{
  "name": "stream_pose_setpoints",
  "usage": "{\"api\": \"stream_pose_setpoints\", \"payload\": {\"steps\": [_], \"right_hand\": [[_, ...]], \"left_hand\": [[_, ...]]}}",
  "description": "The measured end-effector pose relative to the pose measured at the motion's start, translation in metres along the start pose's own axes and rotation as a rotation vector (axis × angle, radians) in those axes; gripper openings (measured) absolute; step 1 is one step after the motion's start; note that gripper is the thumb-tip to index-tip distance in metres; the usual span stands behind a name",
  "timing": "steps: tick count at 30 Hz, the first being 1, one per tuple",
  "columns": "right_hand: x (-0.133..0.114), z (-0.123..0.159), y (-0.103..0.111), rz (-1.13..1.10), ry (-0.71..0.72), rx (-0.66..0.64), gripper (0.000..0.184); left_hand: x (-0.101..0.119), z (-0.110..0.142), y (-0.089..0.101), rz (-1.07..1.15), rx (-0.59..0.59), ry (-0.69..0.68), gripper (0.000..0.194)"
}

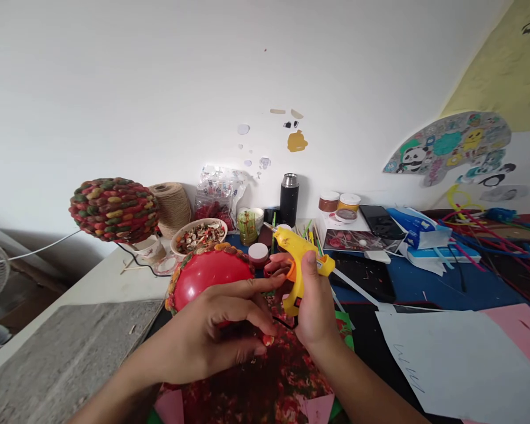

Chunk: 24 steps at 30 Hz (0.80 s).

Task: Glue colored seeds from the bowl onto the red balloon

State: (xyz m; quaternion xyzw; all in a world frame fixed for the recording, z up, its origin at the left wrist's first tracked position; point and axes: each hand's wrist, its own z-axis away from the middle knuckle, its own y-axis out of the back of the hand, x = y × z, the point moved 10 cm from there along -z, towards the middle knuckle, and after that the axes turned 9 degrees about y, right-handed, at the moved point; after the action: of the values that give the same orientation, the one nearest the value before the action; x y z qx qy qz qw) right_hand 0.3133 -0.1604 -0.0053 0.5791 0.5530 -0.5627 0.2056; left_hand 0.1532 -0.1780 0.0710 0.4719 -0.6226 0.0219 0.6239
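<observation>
My right hand [314,300] is wrapped round the handle of a yellow glue gun [298,244], whose nozzle points up and to the left. A white glue stick [355,285] sticks out of its back. Between thumb and fingertip, my left hand [212,330] pinches a small red and cream painted piece [268,340], perhaps a shell. Just behind the left hand sits a shiny red balloon [216,274], with painted pieces in orange, yellow, green and brown stuck along its upper and left edge. Below both hands lies a paint-stained sheet [287,377].
A ball covered in painted pieces [115,211] stands at the back left, near a twine spool [171,207]. A bowl [175,241] of loose shell-like pieces is behind the balloon. A black flask [289,200], paint jars [329,201], a phone [381,222] and white paper [450,365] lie around.
</observation>
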Motion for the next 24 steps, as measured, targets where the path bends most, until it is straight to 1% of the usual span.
{"api": "stream_pose_setpoints", "payload": {"steps": [2, 5, 6, 7, 8, 9, 11, 12, 13, 14, 15, 17, 20, 22, 24], "right_hand": [[0.0, 0.0, 0.001, -0.012, -0.006, 0.018, 0.075], [0.007, -0.001, 0.003, -0.072, -0.066, 0.049, 0.076], [0.01, -0.001, 0.003, -0.088, -0.086, 0.056, 0.077], [0.012, -0.001, 0.004, -0.097, -0.097, 0.064, 0.077], [0.014, -0.001, 0.005, -0.102, -0.103, 0.07, 0.077], [0.014, -0.001, 0.006, -0.109, -0.105, 0.073, 0.076], [0.014, 0.0, 0.004, -0.129, -0.101, 0.06, 0.074], [0.013, 0.001, 0.002, -0.136, -0.098, 0.038, 0.074], [0.01, 0.002, -0.002, -0.134, -0.087, 0.008, 0.073], [0.007, 0.003, -0.006, -0.125, -0.072, -0.027, 0.073], [0.004, 0.005, -0.009, -0.112, -0.059, -0.059, 0.073], [0.0, 0.008, -0.015, -0.079, -0.035, -0.112, 0.074], [-0.002, 0.015, -0.02, -0.036, -0.019, -0.175, 0.077], [0.0, 0.02, -0.021, -0.019, -0.024, -0.198, 0.074], [0.003, 0.024, -0.019, -0.015, -0.038, -0.196, 0.071]], "left_hand": [[0.003, -0.002, -0.001, 0.073, -0.042, 0.007, 0.016], [0.014, -0.002, -0.015, 0.246, -0.182, -0.029, 0.025], [0.017, -0.001, -0.018, 0.295, -0.208, -0.038, 0.028], [0.017, -0.001, -0.017, 0.337, -0.197, -0.037, 0.03], [0.014, -0.001, -0.011, 0.374, -0.138, -0.025, 0.029], [0.007, -0.002, -0.001, 0.411, -0.036, -0.005, 0.025], [-0.014, 0.001, 0.029, 0.496, 0.235, 0.035, 0.011], [-0.026, 0.004, 0.044, 0.532, 0.38, 0.056, 0.01], [-0.039, 0.008, 0.057, 0.575, 0.504, 0.084, 0.015], [-0.051, 0.012, 0.066, 0.619, 0.593, 0.119, 0.022], [-0.061, 0.014, 0.073, 0.657, 0.656, 0.15, 0.028], [-0.072, 0.018, 0.081, 0.704, 0.737, 0.192, 0.036], [-0.074, 0.026, 0.091, 0.703, 0.833, 0.21, 0.041], [-0.073, 0.029, 0.094, 0.69, 0.859, 0.224, 0.042], [-0.073, 0.029, 0.095, 0.675, 0.859, 0.237, 0.042]]}}
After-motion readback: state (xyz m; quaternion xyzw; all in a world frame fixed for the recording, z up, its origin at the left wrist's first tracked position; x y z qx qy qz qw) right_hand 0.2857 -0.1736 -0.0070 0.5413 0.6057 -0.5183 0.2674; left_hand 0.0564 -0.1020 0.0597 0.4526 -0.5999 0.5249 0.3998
